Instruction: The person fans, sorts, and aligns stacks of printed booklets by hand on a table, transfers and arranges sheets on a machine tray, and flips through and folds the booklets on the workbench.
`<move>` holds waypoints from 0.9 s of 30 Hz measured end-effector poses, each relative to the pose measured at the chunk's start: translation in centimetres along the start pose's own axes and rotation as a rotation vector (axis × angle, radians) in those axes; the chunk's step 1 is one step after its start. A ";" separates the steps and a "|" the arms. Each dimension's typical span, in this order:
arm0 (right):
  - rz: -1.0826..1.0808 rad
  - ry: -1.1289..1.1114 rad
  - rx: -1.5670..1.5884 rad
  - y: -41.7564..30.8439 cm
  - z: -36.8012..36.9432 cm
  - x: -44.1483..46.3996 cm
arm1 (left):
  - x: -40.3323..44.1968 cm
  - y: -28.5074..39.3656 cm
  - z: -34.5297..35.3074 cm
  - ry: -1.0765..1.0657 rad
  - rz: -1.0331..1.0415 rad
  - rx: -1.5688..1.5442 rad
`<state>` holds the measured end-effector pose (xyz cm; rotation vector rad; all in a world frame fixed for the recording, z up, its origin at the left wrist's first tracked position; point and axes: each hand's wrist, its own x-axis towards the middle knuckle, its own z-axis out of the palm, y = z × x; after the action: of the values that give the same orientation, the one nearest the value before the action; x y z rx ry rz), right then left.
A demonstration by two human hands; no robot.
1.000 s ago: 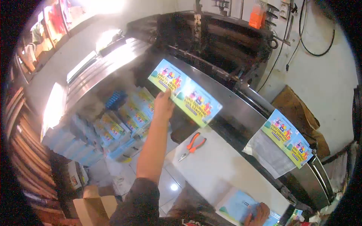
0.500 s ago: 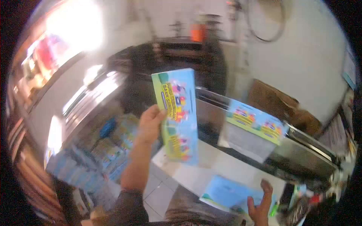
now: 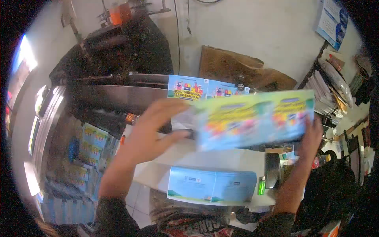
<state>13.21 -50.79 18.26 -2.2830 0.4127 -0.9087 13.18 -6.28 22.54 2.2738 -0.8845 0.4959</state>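
A colourful printed booklet cover sheet (image 3: pixel 252 122), blurred by motion and with its print upside down, is held up over the table. My right hand (image 3: pixel 310 138) grips it at the right end. Just beyond its left end is my left hand (image 3: pixel 158 130), thumb and fingers apart and holding nothing. Behind, a matching cover (image 3: pixel 185 87) with yellow lettering leans on a metal bar, partly covered by the held sheet. On the white table (image 3: pixel 154 170) below lies an open blue sheet (image 3: pixel 211 185) with a centre fold.
Stacks of printed covers (image 3: pixel 92 146) lie at the left. A green lighter (image 3: pixel 261 185) and a dark phone-like object (image 3: pixel 272 170) rest on the table's right side. Brown cardboard (image 3: pixel 237 65) leans on the wall. Piled papers (image 3: pixel 321 91) stand at the right.
The cover sheet has moved right and turned from upright to sideways. It has passed from my left hand to my right, and my left hand has let go. The view has swung right.
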 end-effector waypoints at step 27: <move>-0.542 -0.397 -0.171 -5.3 9.1 -7.6 | -26.4 -9.5 2.6 0.433 -0.753 0.207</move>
<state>14.49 -39.04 12.88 -2.7116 -0.3304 -0.6486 1.60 9.53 2.30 2.3289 0.2533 0.6982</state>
